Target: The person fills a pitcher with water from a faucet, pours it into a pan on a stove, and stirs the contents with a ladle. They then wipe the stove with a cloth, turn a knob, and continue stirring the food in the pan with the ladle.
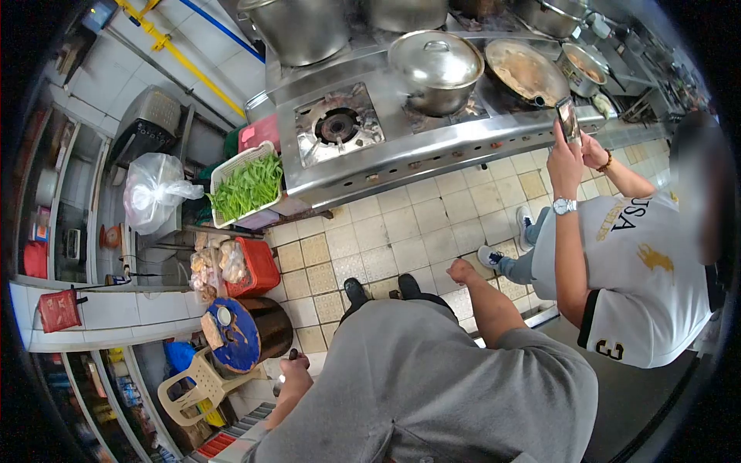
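Note:
My left hand [295, 376] is low on the left, its fingers wrapped around a dark-handled tool [293, 354]. A bit of metal shows beside the fingers, but its kind cannot be made out. Nearest to this hand stands a round drum with a blue top [238, 347], bearing a small can [224, 315]. My right hand [461, 272] hangs over the tiled floor with curled fingers and nothing visible in them. It is apart from the stove and close to another person's shoes.
A steel stove [401, 154] runs across the top with a bare burner [337, 125], a lidded pot [437, 65] and a wok [526, 73]. Leafy greens fill a white basket [218, 179]; a red crate [258, 266] sits below. At right, a person [625, 255] holds a phone [569, 122].

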Available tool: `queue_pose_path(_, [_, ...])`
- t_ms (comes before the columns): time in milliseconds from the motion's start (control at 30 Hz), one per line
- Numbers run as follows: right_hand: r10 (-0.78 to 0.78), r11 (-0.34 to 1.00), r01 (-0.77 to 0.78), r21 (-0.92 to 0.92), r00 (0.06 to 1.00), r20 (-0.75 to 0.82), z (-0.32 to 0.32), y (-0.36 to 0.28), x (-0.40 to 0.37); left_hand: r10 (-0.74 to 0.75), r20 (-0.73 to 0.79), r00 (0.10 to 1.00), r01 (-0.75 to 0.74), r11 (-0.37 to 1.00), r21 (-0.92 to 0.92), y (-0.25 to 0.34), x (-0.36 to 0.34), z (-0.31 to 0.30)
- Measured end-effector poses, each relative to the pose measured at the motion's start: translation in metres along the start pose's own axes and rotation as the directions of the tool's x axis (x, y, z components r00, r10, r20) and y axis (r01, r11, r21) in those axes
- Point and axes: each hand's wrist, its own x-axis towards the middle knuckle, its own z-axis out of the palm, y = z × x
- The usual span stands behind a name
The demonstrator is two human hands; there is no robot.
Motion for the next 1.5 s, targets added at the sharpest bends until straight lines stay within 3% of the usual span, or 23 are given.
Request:
queue_pose_path(67, [0.081, 0.997, -0.081, 0.002, 0.996, 0.042, -0.005, -0.007, -0.004, 0.025, -0.015, 1.0, -0.025, 1.0, -0.005, -0.001, -0.005, -0.002])
queue_pose_path(133, [0.007, 0.99, -0.002, -0.14, 0.999, 0.037, 0.0, -0.001, 0.007, 0.061, 0.082, 0.995, -0.063, 0.998, 0.023, -0.003, -0.03, -0.003])
queue_pose_path(267, [-0.081, 0.983, 0.074, -0.17, 0.996, -0.033, 0.012, 0.009, 0.023, 0.026, 0.054, 0.998, -0.026, 1.0, 0.005, -0.004, -0.032, -0.001])
queue_pose_path(333, [-0.201, 0.95, 0.18, -0.254, 0.978, -0.06, 0.016, 0.01, 0.027, -0.015, 0.104, 0.994, 0.013, 1.0, 0.02, 0.002, -0.009, -0.006])
queue_pose_path(367, [-0.2, 0.951, 0.178, -0.254, 0.978, -0.062, 0.011, 0.003, 0.021, 0.06, 0.114, 0.992, -0.067, 0.996, 0.06, 0.016, 0.088, -0.01])
queue_pose_path(433, [0.004, 1.0, -0.004, -0.001, 0.998, 0.066, 0.002, -0.007, 0.009, 0.209, 0.13, 0.969, -0.226, 0.964, 0.137, 0.012, 0.096, -0.017])
queue_pose_path(500, [-0.005, 0.999, 0.007, -0.032, 0.998, 0.06, -0.003, -0.009, 0.002, 0.083, 0.005, 0.997, -0.084, 0.995, 0.046, 0.012, 0.097, -0.009])
queue_pose_path(533, [-0.014, 0.998, 0.018, -0.062, 0.998, 0.055, -0.001, -0.007, 0.002, 0.02, -0.058, 0.998, -0.02, 1.0, -0.012, -0.001, 0.03, -0.004])
queue_pose_path(567, [-0.015, 0.998, 0.018, -0.062, 0.998, 0.053, 0.003, -0.002, 0.005, 0.019, -0.056, 0.998, -0.02, 1.0, -0.012, 0.001, 0.022, -0.006])
queue_pose_path(633, [-0.066, 0.986, 0.077, -0.145, 0.994, 0.082, 0.008, 0.006, 0.011, -0.15, 0.063, 0.987, 0.143, 0.983, 0.111, 0.012, 0.025, -0.014])
queue_pose_path(667, [-0.067, 0.986, 0.078, -0.144, 0.995, 0.079, 0.011, 0.009, 0.014, -0.151, 0.066, 0.986, 0.143, 0.983, 0.111, 0.01, 0.029, -0.012])
queue_pose_path(733, [0.003, 0.998, 0.002, -0.066, 0.997, 0.076, 0.007, 0.007, 0.006, 0.061, -0.012, 0.998, -0.061, 0.998, -0.007, -0.003, 0.024, -0.006])
queue_pose_path(967, [-0.038, 0.991, 0.04, -0.125, 0.999, 0.02, 0.003, 0.002, -0.008, 0.043, -0.055, 0.998, -0.044, 0.999, -0.009, -0.001, 0.0, -0.005])
queue_pose_path(1033, [0.009, 0.997, -0.002, -0.084, 0.996, 0.09, 0.004, 0.006, -0.006, -0.161, 0.175, 0.971, 0.154, 0.987, 0.052, 0.012, -0.002, -0.015])
queue_pose_path(1067, [0.008, 0.997, -0.001, -0.084, 0.996, 0.087, 0.009, 0.006, -0.001, -0.162, 0.178, 0.971, 0.155, 0.987, 0.051, 0.007, 0.0, -0.013])
queue_pose_path(1133, [-0.009, 0.999, 0.011, -0.048, 0.999, 0.039, 0.047, 0.041, 0.046, 0.096, -0.084, 0.992, -0.1, 0.993, -0.054, -0.01, -0.014, -0.006])
queue_pose_path(1167, [-0.008, 0.999, 0.01, -0.049, 0.999, 0.039, 0.042, 0.037, 0.04, 0.095, -0.085, 0.992, -0.1, 0.994, -0.054, -0.008, -0.018, -0.008])
queue_pose_path(1233, [-0.228, 0.957, 0.22, -0.19, 0.973, -0.022, 0.028, 0.024, 0.022, -0.005, 0.044, 0.999, 0.006, 1.0, -0.025, -0.002, -0.022, -0.014])
queue_pose_path(1267, [-0.227, 0.957, 0.219, -0.192, 0.974, -0.021, 0.025, 0.017, 0.016, -0.006, 0.042, 0.999, 0.007, 1.0, -0.025, -0.002, -0.024, -0.016])
queue_pose_path(1367, [-0.165, 0.972, 0.149, -0.183, 0.983, -0.076, 0.022, 0.006, 0.007, -0.054, -0.04, 0.998, 0.052, 0.997, -0.054, -0.003, -0.022, -0.017])
queue_pose_path(1433, [-0.004, 1.0, 0.005, -0.021, 0.998, 0.058, 0.01, -0.006, -0.005, 0.053, -0.067, 0.996, -0.059, 0.995, -0.085, -0.008, 0.003, -0.017])
queue_pose_path(1500, [-0.003, 1.0, 0.004, -0.008, 0.998, 0.063, 0.007, -0.01, -0.011, 0.023, -0.057, 0.998, -0.028, 0.995, -0.093, -0.003, 0.033, -0.019])
